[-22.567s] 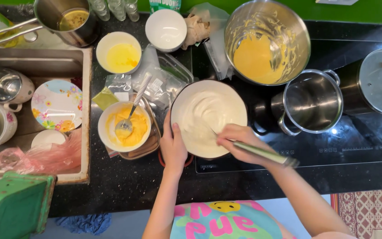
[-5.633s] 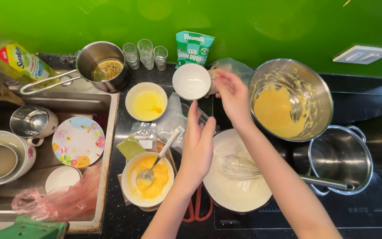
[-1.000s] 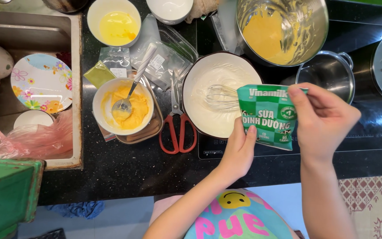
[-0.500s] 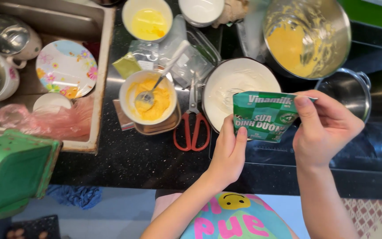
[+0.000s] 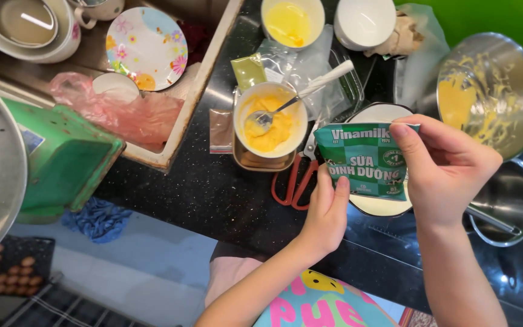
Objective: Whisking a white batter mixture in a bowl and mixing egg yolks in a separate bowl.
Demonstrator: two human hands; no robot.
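Observation:
Both hands hold a green milk pouch [image 5: 364, 158] above a white bowl of pale cream [image 5: 382, 206]. My left hand [image 5: 328, 212] pinches the pouch's lower left edge. My right hand [image 5: 449, 169] grips its upper right corner. To the left stands a small white bowl of yellow batter [image 5: 269, 121] with a spoon [image 5: 301, 97] resting in it. Red-handled scissors [image 5: 295, 184] lie on the dark counter [image 5: 213, 200] just under the pouch.
A large steel mixing bowl smeared with yellow batter [image 5: 485, 91] sits at the right, a steel pot [image 5: 509, 200] below it. A sink [image 5: 171, 151] at the left holds a floral plate [image 5: 146, 45], bowls and a pink bag [image 5: 122, 115]. A green box [image 5: 62, 163] stands beside it.
The view has swung right and tilted. The pouch stays in both hands over the cream bowl, now slightly lower and nearer the scissors.

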